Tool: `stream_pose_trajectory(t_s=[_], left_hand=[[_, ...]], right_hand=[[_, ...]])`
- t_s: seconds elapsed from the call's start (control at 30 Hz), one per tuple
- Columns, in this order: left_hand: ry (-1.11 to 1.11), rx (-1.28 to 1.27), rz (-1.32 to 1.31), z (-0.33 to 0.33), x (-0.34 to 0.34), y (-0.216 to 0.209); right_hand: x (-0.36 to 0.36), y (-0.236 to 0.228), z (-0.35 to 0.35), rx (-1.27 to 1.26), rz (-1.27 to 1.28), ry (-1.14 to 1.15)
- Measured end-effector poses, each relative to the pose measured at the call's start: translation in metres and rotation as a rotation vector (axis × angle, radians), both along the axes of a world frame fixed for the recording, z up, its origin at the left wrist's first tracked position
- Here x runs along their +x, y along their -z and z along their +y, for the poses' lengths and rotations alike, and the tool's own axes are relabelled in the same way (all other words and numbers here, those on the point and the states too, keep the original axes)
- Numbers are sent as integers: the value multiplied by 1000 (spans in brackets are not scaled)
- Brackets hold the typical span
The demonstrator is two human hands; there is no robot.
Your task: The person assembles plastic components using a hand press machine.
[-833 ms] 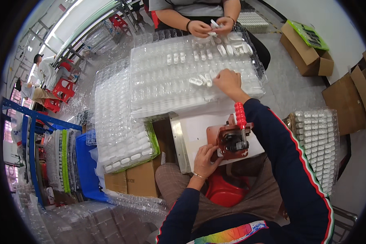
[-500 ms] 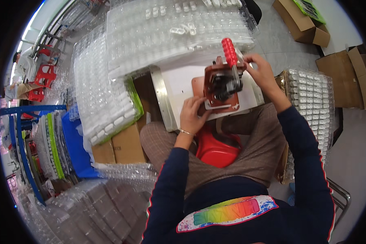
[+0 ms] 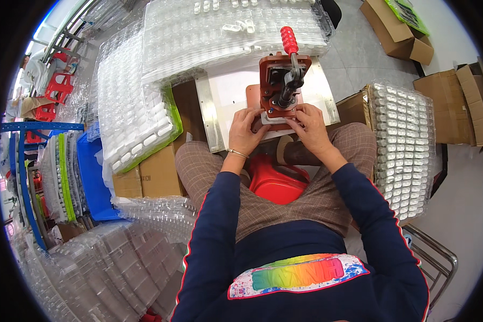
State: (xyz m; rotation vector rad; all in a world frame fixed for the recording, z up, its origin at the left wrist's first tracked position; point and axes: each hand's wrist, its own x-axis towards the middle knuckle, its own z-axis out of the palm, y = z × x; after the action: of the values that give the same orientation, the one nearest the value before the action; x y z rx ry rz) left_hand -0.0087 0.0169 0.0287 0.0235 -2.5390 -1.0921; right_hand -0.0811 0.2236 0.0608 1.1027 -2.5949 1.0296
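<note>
A small white plastic piece (image 3: 274,120) sits at the front of a brown-red hand press (image 3: 284,80), under its black clamp. My left hand (image 3: 245,131) pinches the piece's left end between thumb and fingers. At the right end, the thumb and fingertips of my right hand (image 3: 310,127) close on the same piece. The press's red ribbed handle (image 3: 289,40) stands up above both hands, untouched. Part of the piece is hidden by the press and my fingertips.
The press stands on a white board with metal side rails (image 3: 210,115). Clear trays of white parts (image 3: 198,51) are stacked beyond it, and another tray stack (image 3: 405,145) stands right. Cardboard boxes (image 3: 445,107) lie farther right. A red stool (image 3: 278,182) is between my legs.
My right hand has come down from beside the press handle to the white piece at the front. My left hand stays near the piece's left end. The whole view has shifted.
</note>
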Motion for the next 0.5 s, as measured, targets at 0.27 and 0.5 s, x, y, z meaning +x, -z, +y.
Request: stream_pose_trajectory(t_s=[0.27, 0.5], left_hand=[[4, 5, 15, -2, -1, 0], [-3, 21, 11, -4, 1, 1]], right_hand=[[9, 10, -22, -113, -180, 152], [-4, 4, -12, 99, -91, 132]])
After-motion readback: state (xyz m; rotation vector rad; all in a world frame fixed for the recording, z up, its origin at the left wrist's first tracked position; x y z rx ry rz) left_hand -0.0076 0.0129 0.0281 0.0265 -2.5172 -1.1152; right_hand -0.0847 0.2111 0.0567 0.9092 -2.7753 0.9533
